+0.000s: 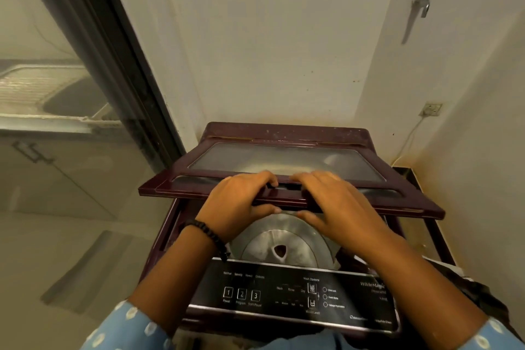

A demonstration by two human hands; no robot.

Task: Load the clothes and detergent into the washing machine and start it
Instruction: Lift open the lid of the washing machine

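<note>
A maroon top-loading washing machine (170, 236) stands in a corner right in front of me. Its glass-panelled lid (284, 162) is partly raised, hinged at the back. My left hand (241, 202) and my right hand (338, 202) both grip the lid's front edge side by side, fingers over the top and thumbs underneath. Below the lid the steel drum (284, 239) shows its pulsator, with no clothes visible in the part I see. The black control panel (292, 295) with buttons marked 1, 2 and 3 lies nearest me. No detergent is in view.
White walls close in behind and to the right of the machine. A wall socket (430, 109) with a cable sits at right, and a metal latch (420, 8) hangs higher up. A glass door with a dark frame (113, 65) stands at left, a sink behind it.
</note>
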